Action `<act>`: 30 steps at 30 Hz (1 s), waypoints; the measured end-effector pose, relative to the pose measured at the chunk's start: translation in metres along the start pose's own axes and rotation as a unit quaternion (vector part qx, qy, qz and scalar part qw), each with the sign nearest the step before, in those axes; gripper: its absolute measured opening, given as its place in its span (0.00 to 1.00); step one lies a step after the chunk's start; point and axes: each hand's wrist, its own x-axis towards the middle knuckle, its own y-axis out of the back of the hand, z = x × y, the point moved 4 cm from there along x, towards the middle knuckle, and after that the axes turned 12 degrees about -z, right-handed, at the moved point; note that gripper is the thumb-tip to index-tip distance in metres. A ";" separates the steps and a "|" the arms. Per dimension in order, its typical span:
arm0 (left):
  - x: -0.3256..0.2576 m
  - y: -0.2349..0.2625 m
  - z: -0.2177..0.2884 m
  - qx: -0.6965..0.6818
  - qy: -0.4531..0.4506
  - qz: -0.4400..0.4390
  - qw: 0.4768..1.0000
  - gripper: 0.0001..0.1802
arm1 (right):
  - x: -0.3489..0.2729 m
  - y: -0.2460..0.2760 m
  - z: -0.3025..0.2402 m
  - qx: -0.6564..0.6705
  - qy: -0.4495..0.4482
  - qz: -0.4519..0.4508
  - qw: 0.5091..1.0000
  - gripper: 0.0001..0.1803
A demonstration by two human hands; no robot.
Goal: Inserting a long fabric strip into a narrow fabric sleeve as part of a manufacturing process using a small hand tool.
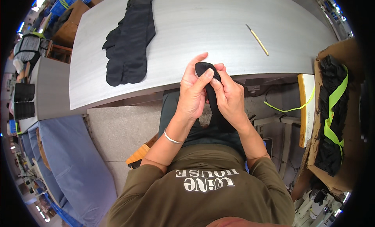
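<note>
1. Above the lap, at the near edge of the grey table, we find the black fabric piece held between 2 hands, its narrow rounded end up and its wider part hanging down.

2. The left hand has its thumb pressed on the upper end, while 1 finger stretches away. The right hand is clamped on the same piece, with its thumb near the left thumb.

3. About progress, we judge that this piece is in the middle of its handling, because both hands work at its end. Its lower part looks folded or bunched, so we do not consider it finished.

4. To the left on the table, the stack of black pieces lies flat, well apart from the hands. We cannot tell if these are done or waiting, and we cannot count them surely.

5. To the right, the slim pointed tool lies on the table, untouched. Farther right stands the cardboard box, which contains the dark bundle with the bright green band.

6. As for obstacles, the fingers hide part of the held end from us. The table edge is just before the hands, and the white board beside the box limits the space on the right.
</note>
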 end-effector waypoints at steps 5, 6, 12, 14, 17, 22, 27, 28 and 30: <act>-0.005 0.000 -0.005 0.046 -0.006 0.046 0.998 0.11 | -0.004 0.001 0.001 0.008 0.006 0.012 1.000 0.10; -0.007 0.001 -0.006 0.090 -0.014 0.072 0.993 0.11 | -0.005 0.001 0.003 0.011 -0.002 0.012 1.000 0.10; -0.013 -0.010 0.003 0.191 0.001 0.084 0.978 0.13 | -0.007 0.002 0.007 0.053 -0.033 0.004 0.998 0.11; -0.015 -0.010 0.003 0.187 -0.013 0.085 0.979 0.14 | -0.008 0.003 0.006 0.079 -0.031 0.001 0.996 0.12; -0.015 -0.014 0.006 0.213 -0.038 0.095 0.972 0.17 | -0.008 0.001 0.007 0.151 -0.061 -0.035 0.986 0.13; -0.016 -0.004 0.003 0.241 -0.003 0.093 0.966 0.17 | -0.011 0.000 0.010 0.095 -0.024 -0.013 0.995 0.14; -0.014 -0.004 0.004 0.189 0.059 -0.029 0.980 0.22 | -0.008 0.001 0.006 0.331 -0.145 -0.103 0.927 0.14; -0.013 -0.003 0.008 0.189 0.057 -0.028 0.980 0.22 | -0.007 0.002 0.006 0.383 -0.153 -0.119 0.903 0.14; -0.009 -0.012 0.019 0.086 0.010 -0.137 0.987 0.31 | -0.004 0.007 0.005 0.425 -0.149 -0.148 0.880 0.15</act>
